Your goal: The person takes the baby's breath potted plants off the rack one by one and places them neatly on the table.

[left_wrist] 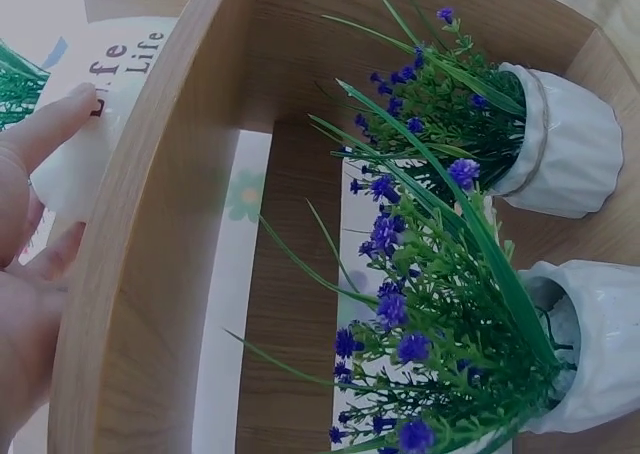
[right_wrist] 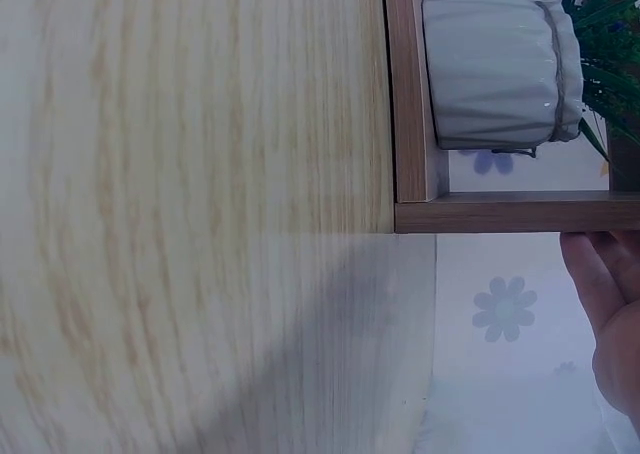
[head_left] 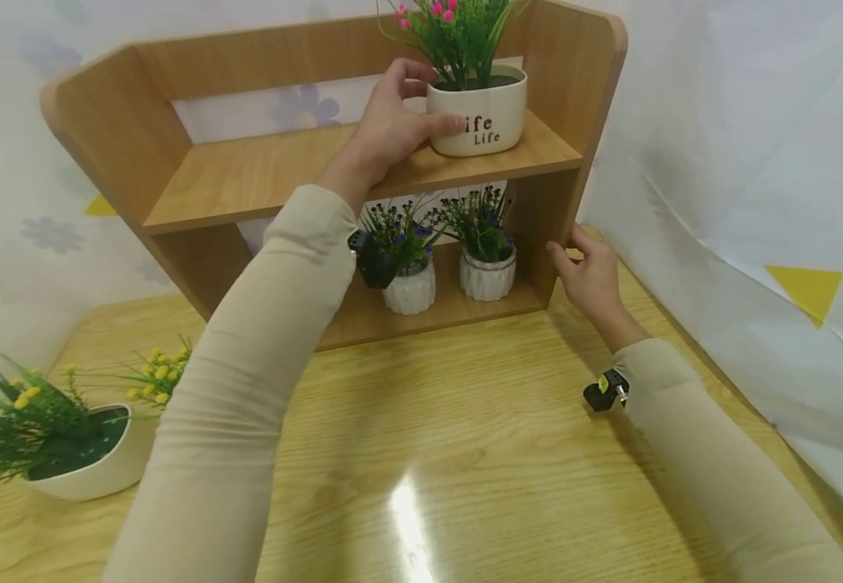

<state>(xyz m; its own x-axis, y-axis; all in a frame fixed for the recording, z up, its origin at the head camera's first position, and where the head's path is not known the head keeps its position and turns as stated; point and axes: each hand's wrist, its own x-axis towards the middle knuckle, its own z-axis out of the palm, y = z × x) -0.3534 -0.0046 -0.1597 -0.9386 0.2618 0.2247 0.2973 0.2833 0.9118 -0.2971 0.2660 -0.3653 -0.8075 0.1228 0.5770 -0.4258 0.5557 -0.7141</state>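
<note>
On the upper shelf of a wooden rack (head_left: 246, 180), my left hand (head_left: 396, 121) grips the left end of a white oval flowerpot (head_left: 496, 109) lettered "Life". The thumb lies across its front, the fingers behind its rim. Green leaves and pink flowers (head_left: 449, 10) rise from this pot. My right hand (head_left: 590, 271) is at the rack's right side panel, low down. In the right wrist view, fingertips (right_wrist: 576, 246) of that hand rest at the panel's outer face, with no pot in the hand.
Two white fluted pots (head_left: 410, 290) with purple flowers (left_wrist: 390, 314) stand on the lower shelf. At the table's left is a white oval pot (head_left: 93, 479) with yellow flowers (head_left: 26, 397), partly behind my left sleeve. A white wall covering (head_left: 742, 186) runs along the right.
</note>
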